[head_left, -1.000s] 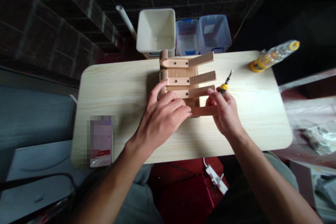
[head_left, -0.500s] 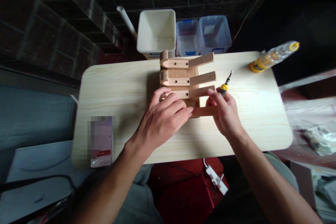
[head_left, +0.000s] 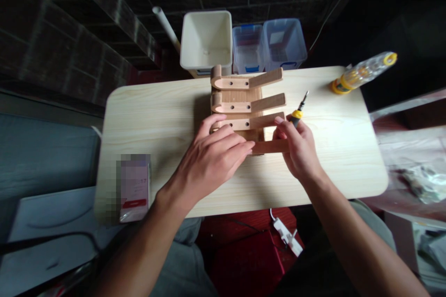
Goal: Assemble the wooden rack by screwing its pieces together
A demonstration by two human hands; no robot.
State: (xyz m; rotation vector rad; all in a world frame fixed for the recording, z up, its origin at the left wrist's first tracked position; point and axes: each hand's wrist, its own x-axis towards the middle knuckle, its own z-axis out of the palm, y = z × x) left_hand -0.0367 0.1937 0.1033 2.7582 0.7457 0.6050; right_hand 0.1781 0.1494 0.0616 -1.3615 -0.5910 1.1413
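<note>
Left fingers (head_left: 234,141) lie half-curled over the near left end of the wooden rack (head_left: 240,97), pressing down. The thumb is hidden, so I cannot tell whether the left hand (head_left: 209,162) clasps or only rests. Right fingers (head_left: 284,129) are closed in a pinch on the free end of the nearest wooden slat (head_left: 270,147), which lies across the rack's near edge at mid-worktop (head_left: 156,116). A screwdriver (head_left: 299,109) pokes out past the right hand (head_left: 301,153), yellow collar and bit pointing away; whether it is gripped or lying loose is unclear. Risk 1: with the slat held at one end only, uneven pressure could swing it out of line with the three slats above. Risk 2: the rack sits unclamped on smooth wood, so a sideways push could skate it. Risk 3: the bit stands close to the right fingers and could jab or scratch a slat. A bottle (head_left: 362,73) lying at the far right edge could roll if the worktop is jolted.
</note>
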